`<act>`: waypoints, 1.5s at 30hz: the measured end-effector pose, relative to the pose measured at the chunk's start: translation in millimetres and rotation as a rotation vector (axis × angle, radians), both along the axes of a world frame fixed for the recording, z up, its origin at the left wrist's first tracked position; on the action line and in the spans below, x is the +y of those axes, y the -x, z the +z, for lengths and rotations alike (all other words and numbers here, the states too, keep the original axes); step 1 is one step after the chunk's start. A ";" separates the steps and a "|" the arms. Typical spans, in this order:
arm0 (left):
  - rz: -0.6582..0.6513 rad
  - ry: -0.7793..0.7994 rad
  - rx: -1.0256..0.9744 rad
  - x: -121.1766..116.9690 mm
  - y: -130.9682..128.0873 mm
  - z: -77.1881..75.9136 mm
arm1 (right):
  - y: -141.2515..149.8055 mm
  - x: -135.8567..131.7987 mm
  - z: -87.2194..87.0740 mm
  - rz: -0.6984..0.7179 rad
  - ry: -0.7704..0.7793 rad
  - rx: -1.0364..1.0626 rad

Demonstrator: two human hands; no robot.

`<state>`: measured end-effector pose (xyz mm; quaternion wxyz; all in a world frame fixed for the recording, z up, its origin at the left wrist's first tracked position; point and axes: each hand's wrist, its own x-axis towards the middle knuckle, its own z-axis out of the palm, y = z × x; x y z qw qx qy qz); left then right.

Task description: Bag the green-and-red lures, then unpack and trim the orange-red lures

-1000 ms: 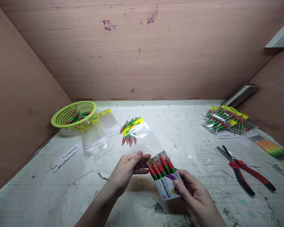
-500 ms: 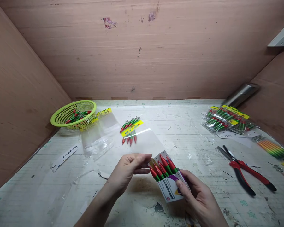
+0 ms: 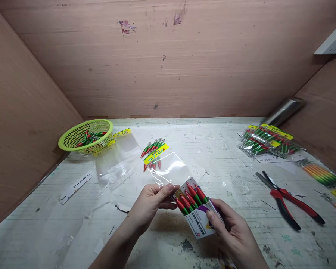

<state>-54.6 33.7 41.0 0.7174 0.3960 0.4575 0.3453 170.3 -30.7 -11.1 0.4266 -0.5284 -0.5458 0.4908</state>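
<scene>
Between finger and thumb, my left hand (image 3: 154, 203) pinches the open end of a clear plastic bag (image 3: 175, 166) with a yellow BCT LURE header. My right hand (image 3: 231, 228) grips a small printed card box (image 3: 200, 222), tilted up towards the left. Several red and green fishing lures (image 3: 192, 198) stick out of the box, their red ends close to my left fingertips and the bag's mouth. Beyond the bag header lies a group of similar lures (image 3: 154, 145) on the table, partly seen through the plastic.
A green basket (image 3: 63, 144) of lures stands at the left, flat bags (image 3: 112, 160) beside it. At the right lie red-handled pliers (image 3: 287, 201), filled lure packs (image 3: 268, 140), a metal cylinder (image 3: 284, 111) and a pack of orange-green lures (image 3: 322, 173). A paper strip (image 3: 77, 186) lies left.
The bag has tipped and shifted slightly in my left hand, its header now lower over the loose lures. My right hand has moved the card box only a little.
</scene>
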 end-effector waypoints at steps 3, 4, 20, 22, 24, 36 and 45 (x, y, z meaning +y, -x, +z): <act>-0.018 -0.006 0.003 0.2 0.7 0.7 | 0.1 1.4 0.3 0.013 -0.005 0.014; 0.003 -0.002 0.000 0.3 0.9 0.5 | -0.2 1.3 1.1 0.017 -0.004 0.015; -0.240 -0.057 -0.083 1.0 5.2 1.5 | 1.4 2.5 12.8 -0.032 0.121 0.121; -0.307 -0.090 -0.066 0.8 5.6 3.4 | 3.4 2.8 15.9 -0.017 0.223 0.271; -0.349 -0.111 -0.057 0.4 4.0 3.2 | 6.0 3.3 19.7 -0.019 0.287 0.381; -0.577 -0.087 0.220 -14.3 -2.4 10.0 | 1.5 18.6 34.1 -0.075 0.478 0.615; -0.407 -1.270 1.010 -12.1 -22.2 -6.3 | -26.9 54.4 84.8 0.371 0.378 -0.032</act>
